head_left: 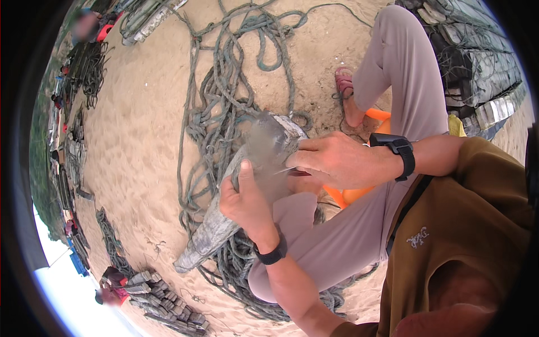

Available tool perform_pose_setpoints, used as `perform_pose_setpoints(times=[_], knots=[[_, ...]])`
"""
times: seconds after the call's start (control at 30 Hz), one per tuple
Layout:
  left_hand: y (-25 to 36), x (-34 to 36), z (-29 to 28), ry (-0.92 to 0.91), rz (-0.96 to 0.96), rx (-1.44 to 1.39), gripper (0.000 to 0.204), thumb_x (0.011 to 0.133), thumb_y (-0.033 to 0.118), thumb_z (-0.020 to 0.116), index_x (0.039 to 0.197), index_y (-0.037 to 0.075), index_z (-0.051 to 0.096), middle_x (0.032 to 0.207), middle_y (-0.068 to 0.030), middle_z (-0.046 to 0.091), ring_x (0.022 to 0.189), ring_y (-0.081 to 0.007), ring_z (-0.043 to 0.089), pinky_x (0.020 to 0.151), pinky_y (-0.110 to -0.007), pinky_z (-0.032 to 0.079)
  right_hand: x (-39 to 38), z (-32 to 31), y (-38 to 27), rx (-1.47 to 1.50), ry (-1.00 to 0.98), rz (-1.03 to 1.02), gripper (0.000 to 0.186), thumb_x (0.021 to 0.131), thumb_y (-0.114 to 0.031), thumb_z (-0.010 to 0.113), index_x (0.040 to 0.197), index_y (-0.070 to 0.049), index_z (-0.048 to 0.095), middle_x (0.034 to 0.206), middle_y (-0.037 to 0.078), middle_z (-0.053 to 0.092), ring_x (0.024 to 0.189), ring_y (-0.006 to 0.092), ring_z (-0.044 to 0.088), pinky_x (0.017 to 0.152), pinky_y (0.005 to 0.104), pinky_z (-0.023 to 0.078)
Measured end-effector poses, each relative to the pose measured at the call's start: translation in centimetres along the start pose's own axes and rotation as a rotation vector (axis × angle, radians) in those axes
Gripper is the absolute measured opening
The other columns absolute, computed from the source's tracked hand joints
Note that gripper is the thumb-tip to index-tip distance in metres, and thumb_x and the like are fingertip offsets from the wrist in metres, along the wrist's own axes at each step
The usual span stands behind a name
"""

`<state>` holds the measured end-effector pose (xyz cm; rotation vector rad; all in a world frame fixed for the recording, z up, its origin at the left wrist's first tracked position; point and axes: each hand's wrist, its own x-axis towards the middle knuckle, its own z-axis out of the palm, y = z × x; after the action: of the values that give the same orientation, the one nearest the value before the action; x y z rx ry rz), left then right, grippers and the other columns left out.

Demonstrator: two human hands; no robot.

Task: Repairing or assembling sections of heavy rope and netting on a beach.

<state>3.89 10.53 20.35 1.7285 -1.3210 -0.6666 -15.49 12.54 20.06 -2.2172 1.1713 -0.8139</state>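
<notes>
Across the front of my lap lies a long, grey, weathered float (209,238), wrapped in worn sheeting and tilted from lower left to upper right. My left hand (247,205) is closed against its near side, thumb up and fingers curled; what they hold is hidden. To the right, my right hand (339,161) pinches a thin pale cord (285,170) near the float's upper end. A blurred patch covers the float between the hands, so the cord's path there cannot be made out. Thick grey-green rope (216,106) lies heaped beyond and under the float.
Bundled grey floats (485,70) are stacked at the right. More float bundles (163,297) lie at the lower left, beside a person (112,283). Something orange (359,194) sits beneath my legs. Sand (140,151) stretches out to the left.
</notes>
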Motion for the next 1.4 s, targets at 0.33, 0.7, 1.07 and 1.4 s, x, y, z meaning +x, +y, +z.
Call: perform_pose_setpoints(times=[0.33,0.7,1.07,1.4], knots=[[0.5,0.0,0.0,0.064,-0.041,-0.153,0.031,0.085,0.02,0.07,0.072,-0.006,0.058,0.06,-0.0056,0.055,0.055,-0.0125,0.043,0.052,-0.031,0.041,0.8,2.0,0.3,0.142,0.108,0.114,0.011,0.076,-0.005,0.061,0.083,0.004,0.059,0.073,0.019,0.062,0.065,0.0373,0.062,0.057,0.0446,0.049],[0.6,-0.1,0.2,0.073,-0.043,-0.214,0.031,0.086,0.021,0.07,0.074,-0.006,0.06,0.062,-0.0056,0.057,0.058,-0.0126,0.045,0.055,-0.03,0.042,1.0,2.6,0.6,0.215,0.177,0.12,0.011,0.083,-0.007,0.059,0.078,0.003,0.057,0.07,0.02,0.06,0.065,0.0388,0.061,0.057,0.0458,0.048],[0.1,0.0,0.1,0.083,-0.016,-0.162,0.032,0.086,0.021,0.069,0.071,-0.006,0.059,0.062,-0.0064,0.056,0.058,-0.0139,0.046,0.056,-0.032,0.043,1.6,3.4,0.9,0.242,0.167,0.114,0.01,0.08,-0.006,0.06,0.076,0.002,0.057,0.064,0.019,0.058,0.06,0.038,0.06,0.055,0.046,0.047],[0.4,0.0,-0.9,0.069,-0.04,-0.14,0.04,0.087,0.028,0.067,0.067,-0.005,0.054,0.059,-0.0047,0.051,0.057,-0.013,0.042,0.054,-0.031,0.04,2.5,3.3,0.6,0.224,0.262,-0.157,0.006,0.075,-0.004,0.061,0.078,-0.003,0.056,0.06,0.012,0.056,0.055,0.0312,0.06,0.046,0.0398,0.046]])
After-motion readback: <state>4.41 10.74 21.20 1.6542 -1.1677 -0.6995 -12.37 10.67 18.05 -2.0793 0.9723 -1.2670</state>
